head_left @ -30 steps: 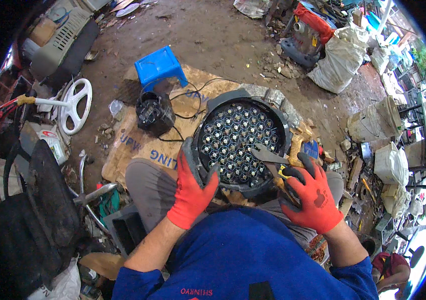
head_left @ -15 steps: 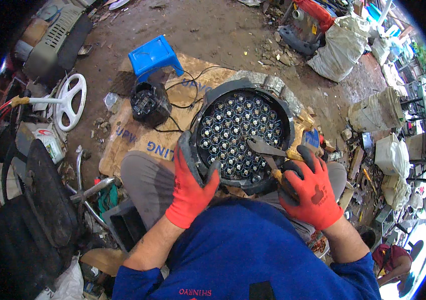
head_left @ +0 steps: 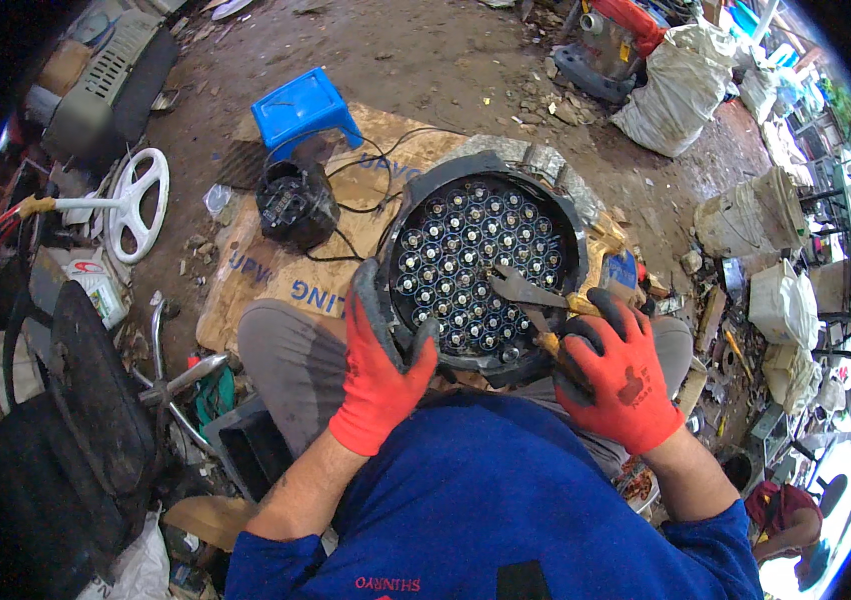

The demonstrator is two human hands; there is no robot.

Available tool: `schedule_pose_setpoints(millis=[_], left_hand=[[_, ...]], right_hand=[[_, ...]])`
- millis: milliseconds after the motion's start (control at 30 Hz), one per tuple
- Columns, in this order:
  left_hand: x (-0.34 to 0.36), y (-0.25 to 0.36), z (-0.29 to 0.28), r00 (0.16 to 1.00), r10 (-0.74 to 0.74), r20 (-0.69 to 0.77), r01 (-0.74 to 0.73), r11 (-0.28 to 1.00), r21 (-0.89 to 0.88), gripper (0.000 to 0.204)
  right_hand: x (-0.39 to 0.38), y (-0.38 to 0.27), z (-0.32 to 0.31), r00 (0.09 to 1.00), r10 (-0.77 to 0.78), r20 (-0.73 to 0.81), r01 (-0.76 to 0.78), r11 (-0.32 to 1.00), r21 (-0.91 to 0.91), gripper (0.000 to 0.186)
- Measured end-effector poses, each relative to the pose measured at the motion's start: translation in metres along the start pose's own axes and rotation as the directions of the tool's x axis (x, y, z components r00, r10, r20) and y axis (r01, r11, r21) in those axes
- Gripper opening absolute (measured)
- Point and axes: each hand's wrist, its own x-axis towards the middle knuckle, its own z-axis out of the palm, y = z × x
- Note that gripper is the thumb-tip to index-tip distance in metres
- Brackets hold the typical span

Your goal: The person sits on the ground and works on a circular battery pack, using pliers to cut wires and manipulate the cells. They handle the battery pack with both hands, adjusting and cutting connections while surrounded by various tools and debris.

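A round black LED stage light (head_left: 416,205), its face covered with rows of small clear lenses, lies at my lap with the face up. My left hand (head_left: 386,375), in a red glove with dark grip patches, holds the near left rim between thumb and fingers. In the same kind of glove, my right hand (head_left: 621,375) is closed round the yellow handles of pliers (head_left: 531,291). The pliers' jaws rest over the lenses right of centre, with the handles spread apart. Whether the jaws grip a lens is too small to tell.
A worn plywood board (head_left: 236,285) lies under the light. On it stand a black motor-like part (head_left: 296,205) with cables and a blue plastic stool (head_left: 301,105). A white steering wheel (head_left: 138,205) is at the left. Sacks, a dirty bucket (head_left: 751,215) and a person (head_left: 786,520) are at the right.
The view has shifted slightly. My hands, the pliers and the stage light keep nearly the same positions, the pliers' jaws staying over the lenses.
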Motion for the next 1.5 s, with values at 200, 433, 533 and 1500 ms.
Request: schedule_pose_setpoints(millis=[200,433,533,1500], left_hand=[[0.003,-0.003,0.001,0.998,0.037,0.046,-0.035,0.999,-0.041,0.093],[0.006,0.0,0.0,0.999,0.014,0.044,-0.013,1.0,-0.011,0.09],[0.006,-0.002,0.001,0.999,0.04,-0.01,-0.04,0.999,-0.033,0.09],[0.019,0.008,0.0,1.0,0.021,-0.001,-0.021,1.0,-0.005,0.087]], right_hand=[[-0.001,0.001,0.0,1.0,-0.005,-0.007,0.005,1.0,-0.008,0.041],[-0.001,0.003,0.002,0.999,-0.031,-0.015,0.031,0.999,-0.025,0.046],[0.0,0.005,0.003,0.999,-0.032,-0.011,0.031,0.999,-0.023,0.05],[0.058,0.048,-0.051,0.96,-0.217,0.175,0.259,0.927,-0.27,0.072]])
